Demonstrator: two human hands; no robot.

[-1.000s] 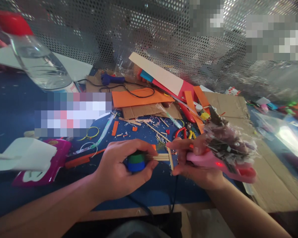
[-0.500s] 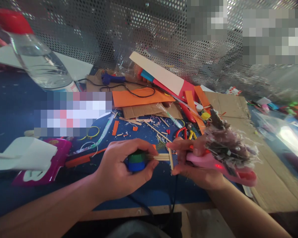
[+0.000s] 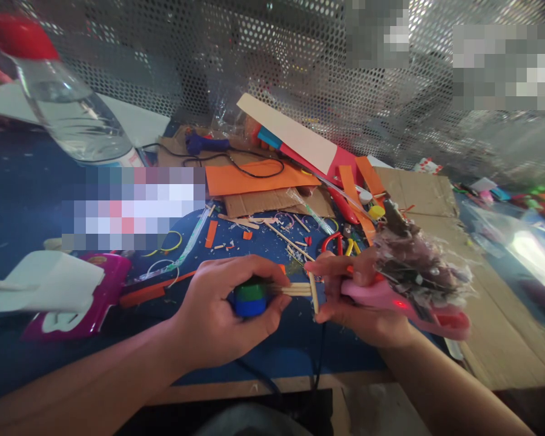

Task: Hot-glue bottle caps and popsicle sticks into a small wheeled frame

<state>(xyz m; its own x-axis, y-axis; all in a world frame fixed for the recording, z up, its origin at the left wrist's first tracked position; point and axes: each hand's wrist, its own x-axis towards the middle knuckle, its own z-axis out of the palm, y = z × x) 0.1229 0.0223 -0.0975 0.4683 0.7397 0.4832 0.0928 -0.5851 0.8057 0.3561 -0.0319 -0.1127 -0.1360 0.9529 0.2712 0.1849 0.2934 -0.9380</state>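
My left hand (image 3: 229, 315) is closed around a bundle of thin wooden sticks (image 3: 297, 289) and a small green and blue piece (image 3: 249, 298) in the curl of its fingers. Between thumb and fingertips the sticks point right and meet a short crosswise stick (image 3: 314, 293), forming a T. My right hand (image 3: 367, 303) pinches that short stick at its two ends. The same hand also grips a pink hot glue gun (image 3: 409, 306) with a red light on, topped by a clump of stringy, dirty glue. Whether the sticks are joined cannot be made out.
A red-capped water bottle (image 3: 72, 112) stands left, behind a magenta item (image 3: 113, 278) and a white charger-like piece (image 3: 68, 284). Scraps, red-handled pliers (image 3: 331, 243) and orange sheets (image 3: 258, 177) lie ahead. Cardboard (image 3: 495, 303) is at right; a black cord (image 3: 318, 357) hangs below my hands.
Both hands keep nearly the same pose and grip. The sticks and the green and blue piece have shifted only very slightly.
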